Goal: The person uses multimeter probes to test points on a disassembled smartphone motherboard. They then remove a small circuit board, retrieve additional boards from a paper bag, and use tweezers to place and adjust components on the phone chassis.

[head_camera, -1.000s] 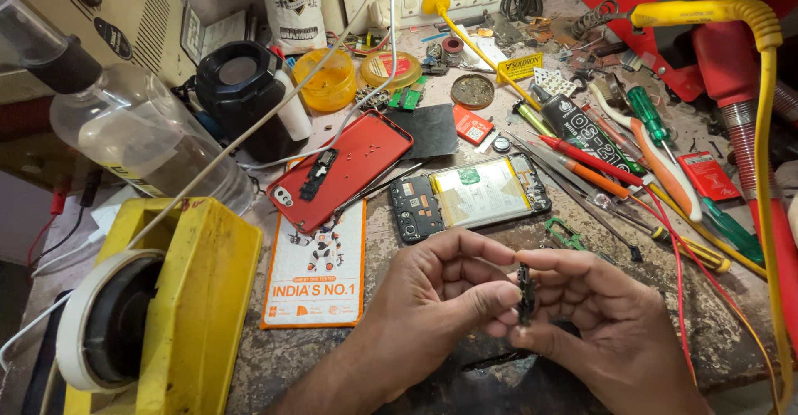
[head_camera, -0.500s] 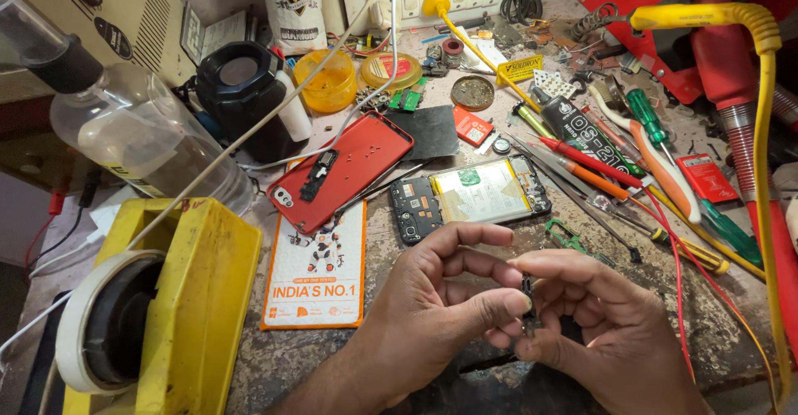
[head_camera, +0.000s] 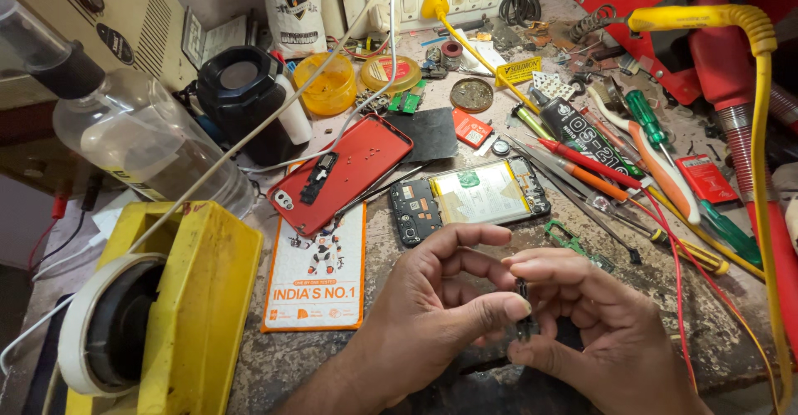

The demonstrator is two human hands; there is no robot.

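Head cam: both hands sit at the near edge of the desk (head_camera: 715,332), pinching a tiny dark component (head_camera: 524,311) between them. The left hand (head_camera: 432,315) has its thumb tip on it from the left, and the right hand (head_camera: 598,332) grips it from the right. Just beyond the hands lies an opened phone (head_camera: 470,197), with a red back cover (head_camera: 341,174) to its left.

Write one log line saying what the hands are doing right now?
left hand: pinching small dark part | right hand: pinching same part | opened phone: on bench, untouched
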